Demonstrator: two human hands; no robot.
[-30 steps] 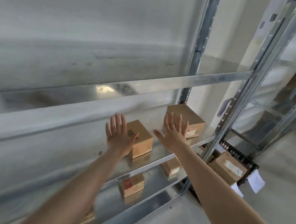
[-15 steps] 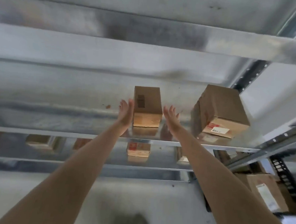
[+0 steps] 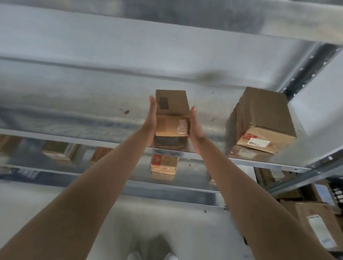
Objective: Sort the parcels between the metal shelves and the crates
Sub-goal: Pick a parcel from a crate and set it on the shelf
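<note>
Head view, looking down the person's outstretched arms into a metal rack: the left hand (image 3: 150, 118) lies flat against the left side of a small cardboard box (image 3: 172, 104), fingers straight and pointing away, not curled round it. The box sits toward the near edge of the middle shelf (image 3: 68, 108), barcode on top, its long axis running from near to far, straight out from the person. The right hand (image 3: 194, 125) mirrors the left, open palm pressed to the box's right side. Neither hand is nearer: the box lies squarely between the two palms, which clamp its long sides. Whether its base has left the metal cannot be told; a dark reflection shows just under it.

Directly below, on the next shelf down, stands a lower box (image 3: 164, 164) with red print. To the right on the middle shelf, well apart from the hands, rests a big box (image 3: 264, 118) with a white label on its near face. Far right and low, a black crate (image 3: 341, 195) holds more parcels.

Judged from this, the lift should come straight back toward the person, along the box's length, then swing right toward the crate.
</note>
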